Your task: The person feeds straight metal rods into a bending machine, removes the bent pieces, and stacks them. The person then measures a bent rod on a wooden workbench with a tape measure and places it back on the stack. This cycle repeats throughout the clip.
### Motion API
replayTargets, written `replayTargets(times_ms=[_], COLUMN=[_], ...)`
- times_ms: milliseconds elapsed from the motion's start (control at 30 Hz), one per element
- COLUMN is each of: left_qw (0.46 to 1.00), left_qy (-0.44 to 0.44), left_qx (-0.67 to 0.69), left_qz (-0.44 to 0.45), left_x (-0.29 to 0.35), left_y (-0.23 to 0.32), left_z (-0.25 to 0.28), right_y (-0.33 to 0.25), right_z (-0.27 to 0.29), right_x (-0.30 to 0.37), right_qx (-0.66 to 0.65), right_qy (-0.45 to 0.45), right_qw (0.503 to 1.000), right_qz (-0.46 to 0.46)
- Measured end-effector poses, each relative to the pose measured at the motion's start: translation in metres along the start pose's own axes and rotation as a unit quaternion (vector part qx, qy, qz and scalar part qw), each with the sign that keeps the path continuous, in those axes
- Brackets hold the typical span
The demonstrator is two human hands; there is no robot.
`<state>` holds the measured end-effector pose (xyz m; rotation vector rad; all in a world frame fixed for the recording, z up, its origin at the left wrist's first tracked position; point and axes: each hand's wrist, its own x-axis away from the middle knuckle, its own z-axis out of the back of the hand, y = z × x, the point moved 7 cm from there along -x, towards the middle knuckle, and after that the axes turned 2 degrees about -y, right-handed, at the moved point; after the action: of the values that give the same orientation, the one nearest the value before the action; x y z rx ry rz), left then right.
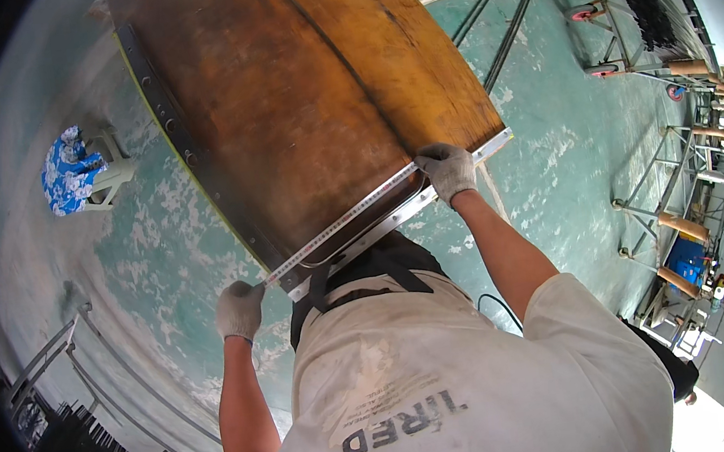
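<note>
Stool (110,177) beyond panel's (292,99) left edge, tape (341,224) lengthwise along near edge, finger-pinched by left hand (239,311) and right hand (449,172).

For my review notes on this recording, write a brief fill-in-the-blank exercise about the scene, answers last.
1. Of the gloved left hand and gloved right hand, the ____ one is higher in the picture.
2. At the brown panel's near end, a measuring tape stretches ____ the two hands.
3. The blue-and-white cloth is on the person's ____ side.

Missing words: right; between; left.
</note>
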<state>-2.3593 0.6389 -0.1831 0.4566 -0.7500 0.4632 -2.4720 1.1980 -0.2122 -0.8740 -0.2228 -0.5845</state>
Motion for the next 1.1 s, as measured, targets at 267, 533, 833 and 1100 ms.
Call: replayTargets(times_ms=[267, 533, 833, 1100], left_qw=[0.999, 0.999, 0.997, 0.993], left_qy=[-0.013, -0.052, -0.077, -0.112], left_qx=[-0.031, -0.006, -0.026, -0.043], left_qz=[-0.021, -0.006, -0.006, 0.007], left_x=[-0.02, -0.022, -0.024, -0.02], left_y=[-0.007, -0.017, -0.015, -0.009], left_z=[0.004, -0.008, -0.006, 0.0], right_y=[0.004, -0.002, 0.004, 0.006], right_z=[-0.01, -0.014, -0.015, -0.016], right_x=[0.007, 0.012, 0.007, 0.006], right_qx=[-0.035, 0.009, 0.03, 0.027], right_qy=[0.013, 0.014, 0.041, 0.039], right_qw=[0.999, 1.0, 0.999, 0.999], right_qz=[-0.001, -0.011, 0.012, 0.005])
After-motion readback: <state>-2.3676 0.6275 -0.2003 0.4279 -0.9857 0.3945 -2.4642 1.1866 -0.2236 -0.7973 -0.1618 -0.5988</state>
